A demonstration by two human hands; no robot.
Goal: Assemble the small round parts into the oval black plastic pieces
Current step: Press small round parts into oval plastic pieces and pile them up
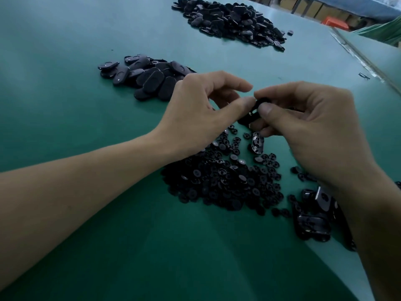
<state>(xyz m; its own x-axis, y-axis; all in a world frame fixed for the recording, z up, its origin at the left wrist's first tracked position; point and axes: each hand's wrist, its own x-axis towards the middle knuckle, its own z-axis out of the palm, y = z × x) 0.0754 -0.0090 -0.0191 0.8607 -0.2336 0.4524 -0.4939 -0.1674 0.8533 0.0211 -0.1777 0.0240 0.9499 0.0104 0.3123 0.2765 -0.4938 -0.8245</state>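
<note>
My right hand (308,127) pinches an oval black plastic piece (252,112) between thumb and fingers, held above the table. My left hand (201,107) meets it from the left, thumb and forefinger closed at the piece's upper end; whether they hold a small round part is hidden. Below the hands lies a pile of small round black parts (225,179). One oval piece (257,143) lies on its side just under my right hand. A heap of oval pieces (143,77) sits behind my left hand.
A larger heap of black pieces (232,20) lies far back on the green table (108,246). A few oval pieces (312,222) sit under my right forearm. The table's right edge (364,59) runs diagonally; boxes stand beyond it.
</note>
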